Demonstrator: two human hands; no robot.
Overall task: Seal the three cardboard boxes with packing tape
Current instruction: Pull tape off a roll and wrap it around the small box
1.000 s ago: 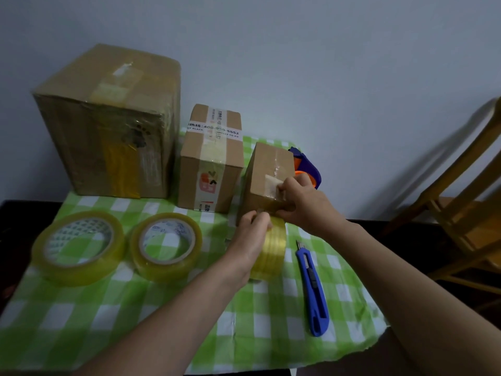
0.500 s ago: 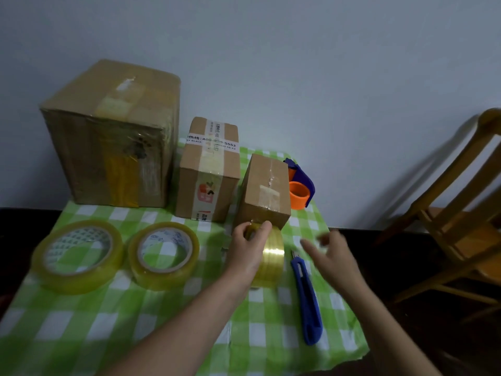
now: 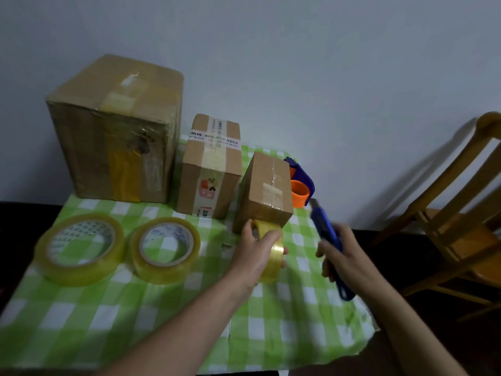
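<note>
Your right grip [image 3: 344, 256], which was spread open over the cloth half a second ago, has now closed round the blue plastic utility knife [image 3: 324, 229] and lifted it off the bench, tip pointing up and away from you. Your left grip [image 3: 254, 251] has not shifted: fingers and thumb curl over the small yellowish roll of packing tape [image 3: 273, 253], held on edge just in front of the small cardboard box [image 3: 267, 191].

All three boxes stand at the back of the green-and-white checked cloth [image 3: 162, 321]. The large cardboard box [image 3: 116, 131] and the medium printed cardboard box [image 3: 211, 166] both carry tape over top and front, so they look done. The small box has a strip across its top and down its front. The tape probably runs on to the roll, so cutting it and pressing down the end seems all that is left.
</note>
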